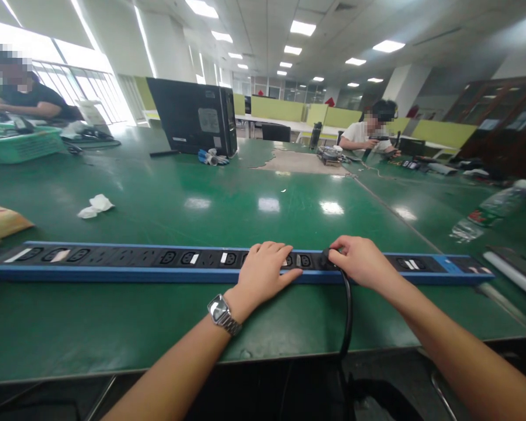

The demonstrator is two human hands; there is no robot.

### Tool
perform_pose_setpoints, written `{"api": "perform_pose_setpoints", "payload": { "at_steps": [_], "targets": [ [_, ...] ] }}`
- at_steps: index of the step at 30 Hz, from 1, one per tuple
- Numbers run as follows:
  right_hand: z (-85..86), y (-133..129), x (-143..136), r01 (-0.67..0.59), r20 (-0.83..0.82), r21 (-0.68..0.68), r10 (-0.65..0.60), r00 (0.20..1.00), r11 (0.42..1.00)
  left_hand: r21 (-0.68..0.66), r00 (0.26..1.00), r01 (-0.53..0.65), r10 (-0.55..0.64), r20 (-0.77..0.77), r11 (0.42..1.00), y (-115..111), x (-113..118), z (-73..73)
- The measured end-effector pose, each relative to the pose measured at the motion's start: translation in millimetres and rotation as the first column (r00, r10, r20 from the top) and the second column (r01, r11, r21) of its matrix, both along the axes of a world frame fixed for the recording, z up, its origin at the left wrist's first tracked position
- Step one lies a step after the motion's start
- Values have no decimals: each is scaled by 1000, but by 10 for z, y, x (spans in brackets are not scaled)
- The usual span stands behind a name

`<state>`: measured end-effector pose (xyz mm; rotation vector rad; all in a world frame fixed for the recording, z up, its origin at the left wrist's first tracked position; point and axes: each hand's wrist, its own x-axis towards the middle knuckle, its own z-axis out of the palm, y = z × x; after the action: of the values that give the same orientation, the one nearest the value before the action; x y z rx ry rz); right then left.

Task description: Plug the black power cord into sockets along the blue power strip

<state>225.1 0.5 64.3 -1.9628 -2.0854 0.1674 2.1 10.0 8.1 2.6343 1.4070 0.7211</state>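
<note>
While the left hand [263,272] lay over a power strip [214,275], the right hand [360,260] grasped a plug [325,259]

Where the view began at the left, a green basket [21,146] and a yellow packet [6,221] sat on the tabletop [158,333], both cut off by the frame; what the basket held was hard to make out. Crumpled tissue [97,206] lay beyond the strip, apart from the hands. The strip itself ran across nearly the whole view near the front edge, sockets [169,257] facing up, a position that probably put them within easy reach. Its left end met the frame, so I could not tell whether it showed whole.

The left hand, a watch [220,310] at its wrist, rested palm down with the thumb spread wide. That grip was loose and clasped nothing; it seemed to press down so the strip would not slide. Some sockets were hidden beneath it.

Farther right, the right grip was closed on the plug, which was at the right half of the strip. The cord [348,310] dropped over the front edge, which left the neighbouring sockets uncovered. Fingers masked the plug's end, so whether it was seated could not be told, and the cord's lower part was lost in darkness. At the far right, a clear bottle [486,213] looked too blurred and stretched to say whether it stood or lay.
</note>
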Motion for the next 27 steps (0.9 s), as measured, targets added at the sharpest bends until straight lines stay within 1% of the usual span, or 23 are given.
{"api": "perform_pose_setpoints", "payload": {
  "at_steps": [5,10,13,15,17,19,24,27],
  "targets": [
    [17,-19,-81,-34,154,-8,35,988,999,11,1000,4,-3,-25,1000,-11,37,-33],
    [74,-13,-238,54,319,-10,-48,947,998,16,999,-6,7,-50,1000,-14,40,-43],
    [113,6,-231,18,348,-67,6,937,998,38,998,5,-2,-57,999,-17,31,-54],
    [123,24,-190,-7,307,-107,39,951,994,52,998,3,0,-61,999,-19,34,-59],
    [114,34,-162,0,265,-115,30,964,993,57,998,-9,13,-67,998,-19,43,-62],
    [91,18,-172,28,271,-99,-1,962,995,57,997,-19,23,-69,998,-17,52,-64],
    [8,-164,-322,78,452,-27,-57,890,997,51,997,-6,9,-71,999,-17,47,-60],
    [-56,-226,-383,64,492,-5,-53,869,998,38,997,-1,4,-83,999,-22,42,-57]
  ]
}}
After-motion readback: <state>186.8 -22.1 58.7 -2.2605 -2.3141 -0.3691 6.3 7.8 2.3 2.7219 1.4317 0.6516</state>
